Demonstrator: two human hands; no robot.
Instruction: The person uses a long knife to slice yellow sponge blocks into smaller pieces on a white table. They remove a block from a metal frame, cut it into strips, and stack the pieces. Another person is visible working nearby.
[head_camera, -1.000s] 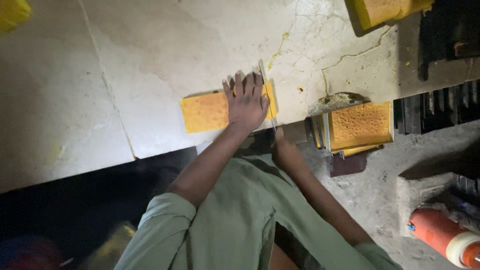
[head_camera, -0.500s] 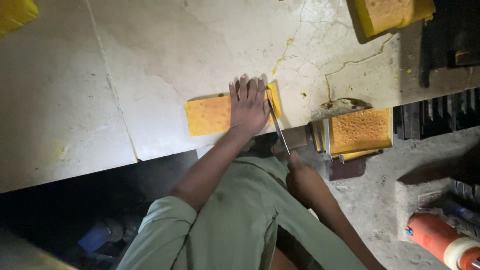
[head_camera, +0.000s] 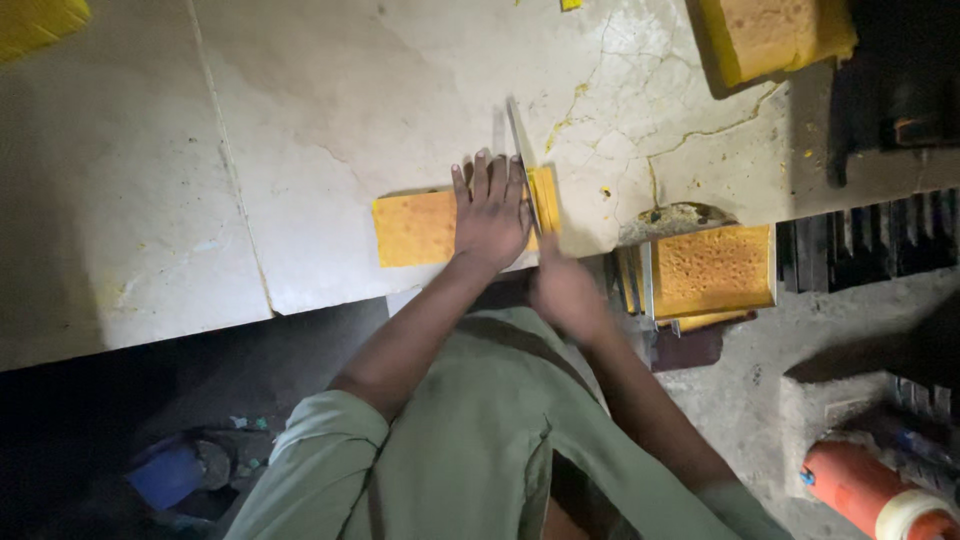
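1. Since the earlier frame, knife blade (head_camera: 522, 150) has pushed forward across the pale stone slab (head_camera: 300, 130); right hand (head_camera: 566, 290) has advanced to the slab's near edge.
2. Yellow sponge sheet (head_camera: 415, 228) lies at that near edge.
3. Left hand (head_camera: 490, 210) is flat, fingers spread, pressing the sheet.
4. Right hand is blurred and looks closed on the knife handle.
5. Step in hand: slicing off a narrow strip (head_camera: 545, 198). Next probably needs a straight stroke clear of the fingertips.

slab (head_camera: 415, 228) orange-yellow | table (head_camera: 300, 130) cream, cracked | shirt (head_camera: 470, 440) olive green
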